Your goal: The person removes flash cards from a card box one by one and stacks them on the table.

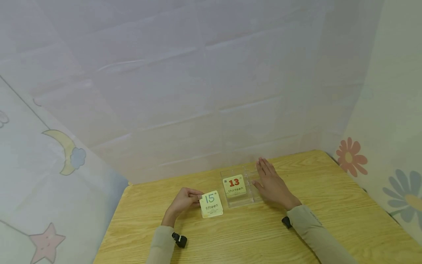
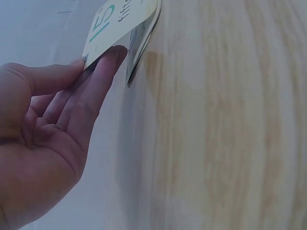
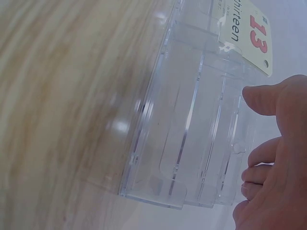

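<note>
My left hand point(image 1: 184, 201) pinches the corner of a cream "15 fifteen" flash card point(image 1: 211, 206) between thumb and fingers. In the left wrist view that card point(image 2: 120, 19) tilts up at the pinched corner, with more cards point(image 2: 142, 52) under it. Just right of this stack stands a clear plastic stepped holder point(image 1: 239, 202), in which a "13 thirteen" card point(image 1: 234, 186) with red digits leans. Over the holder's right part lies my right hand point(image 1: 274, 186), fingers extended and thumb apart. From the right wrist, the holder's clear tiers point(image 3: 187, 120) run beside the thumb and fingertips.
Everything rests on a light wood-grain table point(image 1: 230, 238). Behind it rises a pale, creased backdrop point(image 1: 197, 91), close to the holder's far side. Side panels with a printed moon point(image 1: 67, 150) and flowers point(image 1: 351, 157) border the table left and right.
</note>
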`<state>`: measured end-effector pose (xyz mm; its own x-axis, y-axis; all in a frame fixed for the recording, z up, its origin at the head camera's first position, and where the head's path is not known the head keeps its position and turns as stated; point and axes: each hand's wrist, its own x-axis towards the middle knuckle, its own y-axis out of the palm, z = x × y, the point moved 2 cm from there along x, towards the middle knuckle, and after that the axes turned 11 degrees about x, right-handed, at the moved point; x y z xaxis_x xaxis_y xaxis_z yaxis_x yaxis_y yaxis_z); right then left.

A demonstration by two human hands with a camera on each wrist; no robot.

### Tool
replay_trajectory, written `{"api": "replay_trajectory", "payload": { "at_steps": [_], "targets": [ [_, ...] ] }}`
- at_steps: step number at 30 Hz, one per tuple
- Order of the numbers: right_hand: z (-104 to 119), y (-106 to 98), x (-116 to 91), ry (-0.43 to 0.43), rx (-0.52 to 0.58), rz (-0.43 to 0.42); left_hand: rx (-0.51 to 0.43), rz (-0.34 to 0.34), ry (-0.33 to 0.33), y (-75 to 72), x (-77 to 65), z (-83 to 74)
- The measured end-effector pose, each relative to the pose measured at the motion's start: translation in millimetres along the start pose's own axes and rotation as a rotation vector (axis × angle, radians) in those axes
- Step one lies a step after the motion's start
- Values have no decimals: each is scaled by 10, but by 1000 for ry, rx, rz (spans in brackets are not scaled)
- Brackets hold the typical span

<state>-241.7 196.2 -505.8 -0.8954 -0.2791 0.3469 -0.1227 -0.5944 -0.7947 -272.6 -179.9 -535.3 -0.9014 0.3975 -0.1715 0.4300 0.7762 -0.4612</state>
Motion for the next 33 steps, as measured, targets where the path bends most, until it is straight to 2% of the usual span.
{"api": "replay_trajectory", "payload": {
  "at_steps": [7,16,28,33],
  "targets": [
    [-4,-2,8,5,-2,1,42,-30,26,11,4,-12],
    [-11,10,3,7,0,9,114,-39,24,16,7,13],
    [-24,18,11,-1,-6,5,218,-61,20,30,23,-39],
    [-43,36,5,-12,-10,-12,297,-78,32,29,14,-68]
  ]
}}
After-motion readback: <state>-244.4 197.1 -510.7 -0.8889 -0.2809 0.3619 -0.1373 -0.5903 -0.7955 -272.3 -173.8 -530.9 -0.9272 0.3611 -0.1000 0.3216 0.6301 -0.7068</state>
